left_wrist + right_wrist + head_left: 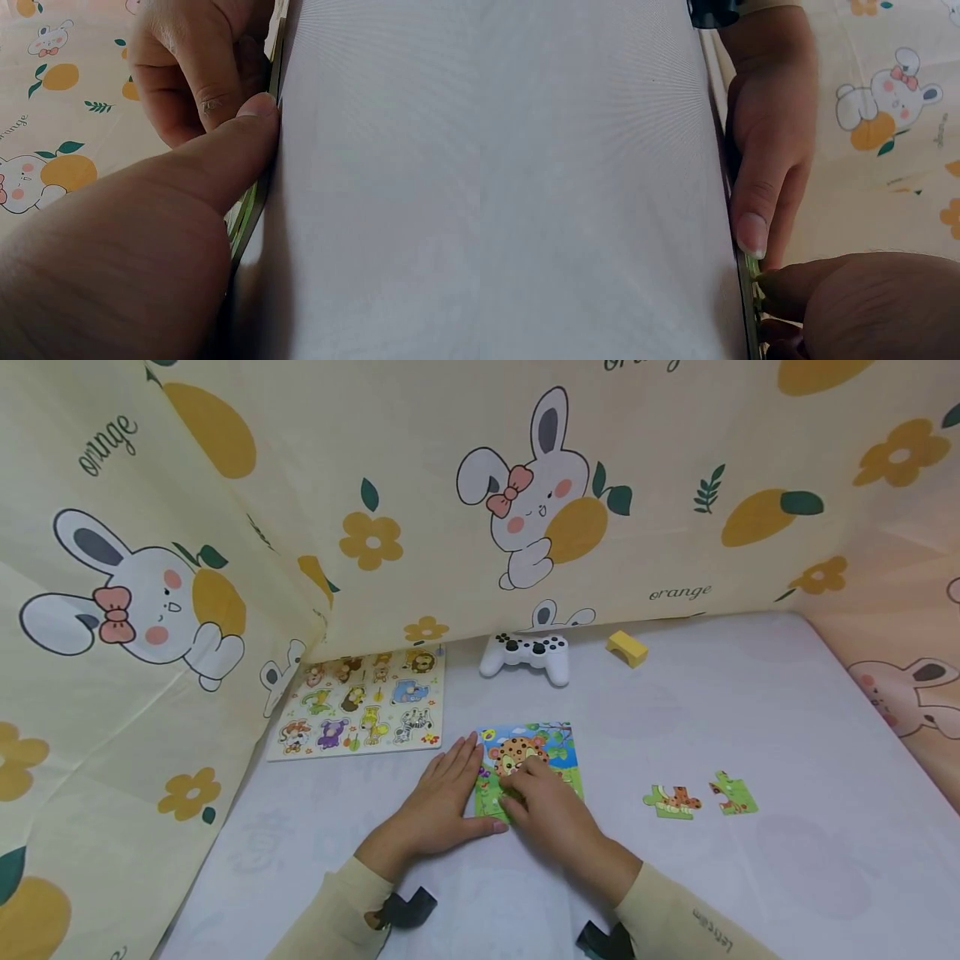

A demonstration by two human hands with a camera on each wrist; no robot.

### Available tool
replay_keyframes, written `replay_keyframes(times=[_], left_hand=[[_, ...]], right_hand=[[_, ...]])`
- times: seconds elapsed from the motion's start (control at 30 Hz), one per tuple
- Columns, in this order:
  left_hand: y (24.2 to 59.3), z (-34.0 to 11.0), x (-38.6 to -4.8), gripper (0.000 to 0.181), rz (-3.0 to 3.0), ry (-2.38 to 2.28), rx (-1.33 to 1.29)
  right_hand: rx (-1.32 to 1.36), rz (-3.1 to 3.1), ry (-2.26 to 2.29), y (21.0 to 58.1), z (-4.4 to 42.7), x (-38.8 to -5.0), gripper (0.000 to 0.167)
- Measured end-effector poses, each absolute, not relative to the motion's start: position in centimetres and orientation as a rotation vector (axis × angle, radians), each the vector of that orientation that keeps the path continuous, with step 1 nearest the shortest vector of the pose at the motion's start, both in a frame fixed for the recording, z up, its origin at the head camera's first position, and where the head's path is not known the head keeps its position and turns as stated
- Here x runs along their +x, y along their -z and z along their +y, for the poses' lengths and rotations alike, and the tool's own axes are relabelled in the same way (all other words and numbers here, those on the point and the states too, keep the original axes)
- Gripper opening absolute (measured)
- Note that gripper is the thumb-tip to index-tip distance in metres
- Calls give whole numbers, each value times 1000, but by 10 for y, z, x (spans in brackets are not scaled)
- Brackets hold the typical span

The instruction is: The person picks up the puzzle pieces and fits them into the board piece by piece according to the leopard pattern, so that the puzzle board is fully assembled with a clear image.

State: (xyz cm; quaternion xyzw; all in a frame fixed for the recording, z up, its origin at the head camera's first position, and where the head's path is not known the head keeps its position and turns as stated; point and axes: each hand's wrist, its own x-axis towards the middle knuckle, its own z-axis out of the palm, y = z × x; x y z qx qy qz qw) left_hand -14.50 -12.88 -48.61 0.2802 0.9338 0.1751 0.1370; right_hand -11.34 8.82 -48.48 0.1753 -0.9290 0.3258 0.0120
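Observation:
A small square jigsaw puzzle (558, 760) with a leopard's face, blue sky and green grass lies on the table between the hands. My left hand (442, 802) rests along its left side, fingers straight, with the thumb at the lower edge. My right hand (555, 810) is over the lower middle with fingers bent, pinching a green puzzle piece (756, 279) low against the board. Most of that piece is hidden under the fingers. In the left wrist view, the left thumb (225, 150) lies by the board's edge, close below the right hand's curled fingers.
Two loose puzzle pieces, one with orange spots (675, 803) and one mostly green (737, 795), lie to the right. Behind are an animal puzzle board (360, 702), a white game controller (525, 656) and a yellow block (627, 648). A printed cloth (420, 443) hangs around the table.

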Motion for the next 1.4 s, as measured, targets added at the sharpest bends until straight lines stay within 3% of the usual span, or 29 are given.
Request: replay_keyframes(times=[0.43, 0.67, 0.9, 1.4], left_hand=[[486, -129, -145, 119, 2703, -519, 816], [487, -129, -145, 118, 2715, -526, 845], [486, -130, -144, 118, 2712, -519, 844], [489, -130, -146, 120, 2709, -545, 809]], right_hand=[[617, -2870, -928, 482, 91, -109, 8], [809, -2742, -751, 486, 94, -107, 23], [829, -2754, -784, 484, 94, -105, 25], [802, -2798, -1583, 479, 128, -104, 41]])
